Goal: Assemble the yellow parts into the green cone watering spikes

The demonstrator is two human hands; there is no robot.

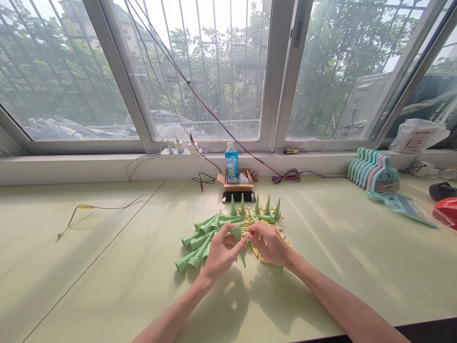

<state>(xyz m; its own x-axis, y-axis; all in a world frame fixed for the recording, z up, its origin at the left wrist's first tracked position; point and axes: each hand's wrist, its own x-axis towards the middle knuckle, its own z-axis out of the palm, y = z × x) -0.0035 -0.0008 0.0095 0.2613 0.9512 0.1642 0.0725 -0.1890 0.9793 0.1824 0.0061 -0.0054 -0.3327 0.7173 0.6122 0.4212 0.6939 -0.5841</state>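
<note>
My left hand [220, 253] is closed round the wide end of a green plastic spike [236, 232], whose point slants down toward the table. Close beside it, my right hand [269, 242] pinches a small yellow plastic piece [244, 234] against the spike's side; whether it sits in a hole there I cannot tell. More green spikes [196, 258] lie heaped to the left of my hands. Loose yellow pieces [255, 251] are spread under and behind my right hand, partly hidden by it. Behind them stands a row of upright green spikes [257, 205] with yellow pieces at their bases.
A black phone [238, 196] lies before a small cardboard box [246, 186] and a blue bottle [232, 164]. Cables [286, 176] and a power strip [180, 150] are along the windowsill. At right are pastel plastic boards [374, 170] and a red object [446, 212].
</note>
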